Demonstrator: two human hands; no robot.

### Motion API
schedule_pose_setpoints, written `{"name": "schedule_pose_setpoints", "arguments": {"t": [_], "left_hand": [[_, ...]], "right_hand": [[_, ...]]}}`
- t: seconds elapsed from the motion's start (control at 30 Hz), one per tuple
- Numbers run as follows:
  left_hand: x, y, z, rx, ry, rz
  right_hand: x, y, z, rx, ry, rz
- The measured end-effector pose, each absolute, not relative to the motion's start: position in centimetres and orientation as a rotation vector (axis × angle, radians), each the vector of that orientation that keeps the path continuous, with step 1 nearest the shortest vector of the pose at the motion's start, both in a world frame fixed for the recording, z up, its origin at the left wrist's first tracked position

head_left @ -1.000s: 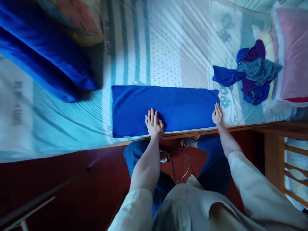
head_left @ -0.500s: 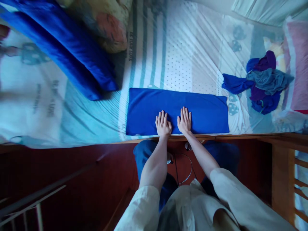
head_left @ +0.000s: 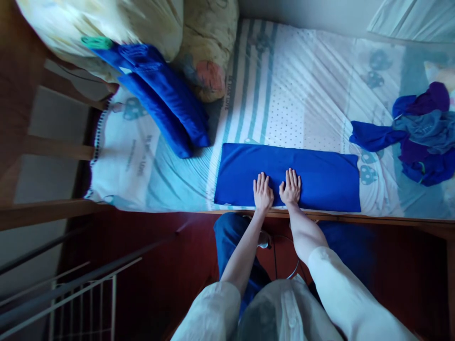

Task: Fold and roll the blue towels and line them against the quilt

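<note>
Sleeves of a pale shirt (head_left: 284, 312) fill the bottom of my view, and past them my knees in blue trousers (head_left: 231, 237) stand against the wooden bed frame (head_left: 355, 218). Just past that edge both my hands lie flat on the folded blue cloth (head_left: 320, 177). My left hand (head_left: 263, 193) rests palm down near the cloth's near edge, fingers spread a little and pointing away from me; it pinches nothing. My right hand (head_left: 291, 187) lies just beside it, almost touching, in the same flat pose with its grip open and the fingers straight.

The cloth is a long, neat rectangle running left to right along the near side of the bed sheet (head_left: 302, 94), its long edge close to the frame. Both hands sit a little left of its middle, so more of the cloth stretches out to my right.

Farther off to the left, a rolled or bunched blue blanket (head_left: 167, 109) lies at a slant across the sheet, well apart from the cloth. Behind it, at the head of the bed, are a pale pillow (head_left: 106, 23) and a patterned cushion (head_left: 209, 52), which the blanket touches. Far to the right a heap of crumpled clothes (head_left: 419, 132), blue, purple and grey, sits on the sheet, apart from the cloth's right end.
</note>
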State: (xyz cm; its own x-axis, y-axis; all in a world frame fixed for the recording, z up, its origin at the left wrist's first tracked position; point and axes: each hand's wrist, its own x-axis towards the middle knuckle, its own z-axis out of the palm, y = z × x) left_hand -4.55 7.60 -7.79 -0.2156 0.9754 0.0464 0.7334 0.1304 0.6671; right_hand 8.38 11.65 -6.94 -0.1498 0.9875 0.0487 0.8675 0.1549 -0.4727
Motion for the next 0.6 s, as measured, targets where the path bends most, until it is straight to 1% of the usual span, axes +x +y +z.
{"name": "schedule_pose_setpoints", "arguments": {"t": [0.2,0.33,0.6], "left_hand": [[-3.3,10.3,-7.3,1.797,1.582,0.825],[-6.8,10.8,-7.7,1.638,1.726,0.933],[-19.8,7.9,-6.3,1.513,2.015,0.956]], "right_hand": [[8.8,11.7,-7.5,-1.786,-2.118,0.524],[8.6,11.6,-7.1,-1.766,-2.106,0.482],[8.3,11.6,-6.3,-1.778,-2.108,0.441]]}}
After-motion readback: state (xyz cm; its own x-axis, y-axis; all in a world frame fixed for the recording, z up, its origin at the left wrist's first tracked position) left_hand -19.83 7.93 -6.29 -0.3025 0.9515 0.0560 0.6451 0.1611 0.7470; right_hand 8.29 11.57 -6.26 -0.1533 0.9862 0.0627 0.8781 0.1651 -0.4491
